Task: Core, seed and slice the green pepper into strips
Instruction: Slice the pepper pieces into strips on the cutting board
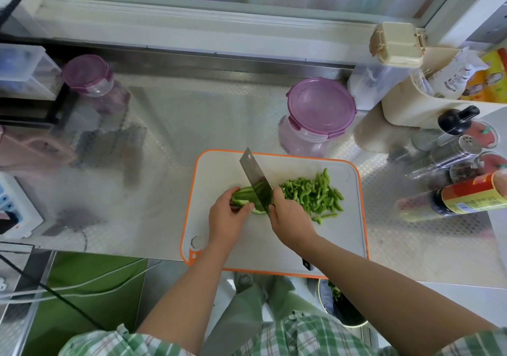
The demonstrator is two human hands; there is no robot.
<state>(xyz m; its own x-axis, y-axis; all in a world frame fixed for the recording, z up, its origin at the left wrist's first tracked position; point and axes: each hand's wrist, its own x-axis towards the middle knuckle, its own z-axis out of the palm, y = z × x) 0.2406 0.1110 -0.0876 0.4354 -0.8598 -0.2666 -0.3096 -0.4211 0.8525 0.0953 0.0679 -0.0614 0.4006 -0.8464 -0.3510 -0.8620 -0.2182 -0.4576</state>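
Near the middle of the cutting board (pixel 343 235), the left hand (pixel 229 217) curls its fingers round the uncut pepper piece (pixel 242 195), just beside the cleaver (pixel 256 182) gripped by the right hand (pixel 288 218), so slippery skin sliding could bring the blade onto a fingertip, while cut strips (pixel 312 193) lie toward the right edge.

Board (pixel 219 169) on counter (pixel 170 136), near edge, centre-right. On board: pepper piece (pixel 242 195) mid, under left hand (pixel 226 218); knife (pixel 253 180) across its right end, in right hand (pixel 288 218); strips (pixel 315 193) further right. Jar (pixel 321 108) just behind board; 2nd jar (pixel 87 74) far left. Bottles (pixel 452 141) right of board.
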